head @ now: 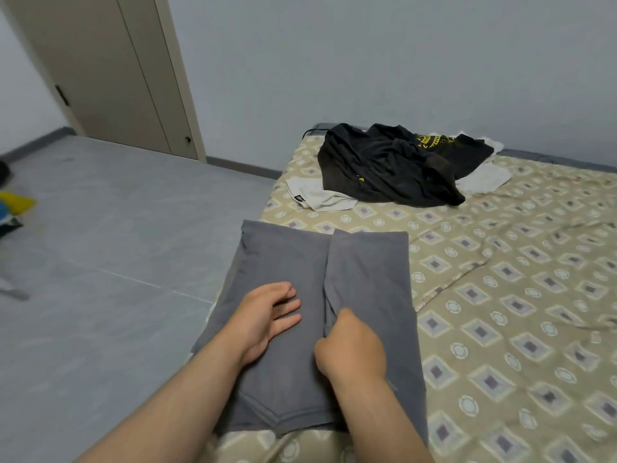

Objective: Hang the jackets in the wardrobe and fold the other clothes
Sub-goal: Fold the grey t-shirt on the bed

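Note:
A grey garment [287, 262] lies flat at the near left corner of the bed, both sides folded in so the edges meet along a centre seam. My left hand [267, 315] rests on its left half with the fingers relaxed and spread. My right hand [350, 345] pinches the folded edge of the right half near the centre seam. Farther back on the bed lies a crumpled pile: a black garment with yellow print [394, 165] on top of white clothes [317, 195].
The bed's patterned beige sheet [500, 295] stretches to the right and is wrinkled. Grey tiled floor [117, 245] lies to the left, with coloured items [13, 205] at its left edge. A beige wardrobe door [110, 71] stands in the far left corner.

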### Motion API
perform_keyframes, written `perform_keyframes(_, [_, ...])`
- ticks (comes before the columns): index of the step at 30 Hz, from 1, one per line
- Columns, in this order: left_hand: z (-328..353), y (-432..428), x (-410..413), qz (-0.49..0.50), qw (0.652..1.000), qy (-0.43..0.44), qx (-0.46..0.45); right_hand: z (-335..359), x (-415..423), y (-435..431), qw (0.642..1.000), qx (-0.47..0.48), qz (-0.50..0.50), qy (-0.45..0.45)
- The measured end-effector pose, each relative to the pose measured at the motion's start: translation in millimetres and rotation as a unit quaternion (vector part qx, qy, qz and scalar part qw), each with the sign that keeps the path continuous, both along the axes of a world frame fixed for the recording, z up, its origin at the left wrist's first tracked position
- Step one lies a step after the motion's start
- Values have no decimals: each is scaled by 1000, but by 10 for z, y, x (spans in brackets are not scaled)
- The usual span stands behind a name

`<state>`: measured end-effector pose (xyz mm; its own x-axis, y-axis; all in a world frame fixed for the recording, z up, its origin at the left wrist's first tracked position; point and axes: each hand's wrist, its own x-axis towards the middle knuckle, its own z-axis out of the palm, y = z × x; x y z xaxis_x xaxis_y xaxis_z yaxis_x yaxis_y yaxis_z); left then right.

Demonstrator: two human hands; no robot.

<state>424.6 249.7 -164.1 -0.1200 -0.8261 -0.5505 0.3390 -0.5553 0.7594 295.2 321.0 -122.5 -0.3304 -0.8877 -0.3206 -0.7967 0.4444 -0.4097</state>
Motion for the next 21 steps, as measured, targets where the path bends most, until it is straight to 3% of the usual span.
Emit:
perform_keyframes(5, [137,-445,-294,-101,994,-46,-16,-31,17,-90,997,9,64,-38])
perform_keyframes(10, [219,-758,-607,-214,967,-136,-25,-44,-23,-104,984,-48,92,-147])
perform_keyframes(14, [272,-851,-523,-209,975,-77,22,-45,79,-111,959,-95,94,-250])
perform_keyframes(17, [323,-906,-304,-149,989,-17,-1,-13,244,-139,938,-125,90,-310])
perform_keyframes(21, [380,-942,106,-80,995,-41,-39,5,657,-189,898,-134,84,-410])
